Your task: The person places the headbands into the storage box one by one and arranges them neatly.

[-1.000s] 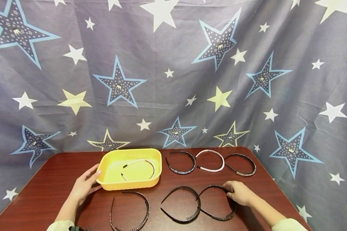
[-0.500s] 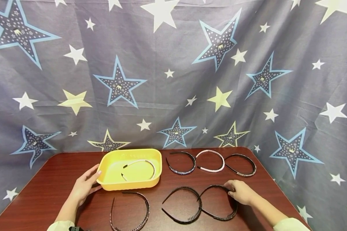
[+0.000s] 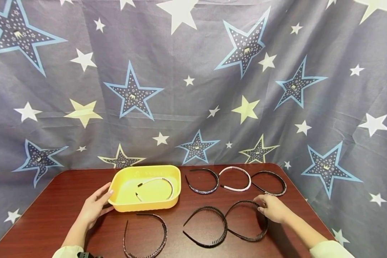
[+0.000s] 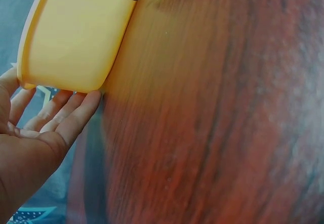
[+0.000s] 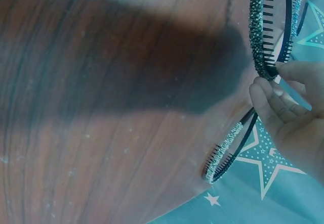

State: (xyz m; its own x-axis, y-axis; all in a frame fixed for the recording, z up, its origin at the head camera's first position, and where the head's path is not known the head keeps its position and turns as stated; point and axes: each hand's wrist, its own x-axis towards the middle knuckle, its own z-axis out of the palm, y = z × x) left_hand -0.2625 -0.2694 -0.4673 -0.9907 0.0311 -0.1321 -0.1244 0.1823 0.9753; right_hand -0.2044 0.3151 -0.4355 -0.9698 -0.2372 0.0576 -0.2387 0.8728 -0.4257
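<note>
My right hand (image 3: pixel 274 209) pinches the curved edge of a black toothed headband (image 3: pixel 249 239) at the front right; in the right wrist view the fingers and thumb of the hand (image 5: pixel 296 105) grip its glittery band (image 5: pixel 257 32). My left hand (image 3: pixel 93 208) rests at the left end of a yellow basket (image 3: pixel 145 206), thumb on the rim. In the left wrist view the fingers of that hand (image 4: pixel 45 133) lie nearly straight against the basket wall (image 4: pixel 76 57). Inside the basket lies a white headband (image 3: pixel 171 188).
A black headband (image 3: pixel 225 229) lies left of the pinched one, and a glittery one (image 3: pixel 165 236) lies before the basket. Along the back are a blue-glitter (image 3: pixel 206 192), a pink (image 3: pixel 235 190) and a dark glittery headband (image 3: pixel 277 194). A starry curtain (image 3: pixel 193 107) hangs behind the table (image 3: pixel 51 215).
My right hand has moved slightly away from me and to the right, and the pinched headband has shifted with it. My left hand and the basket have stayed in place.
</note>
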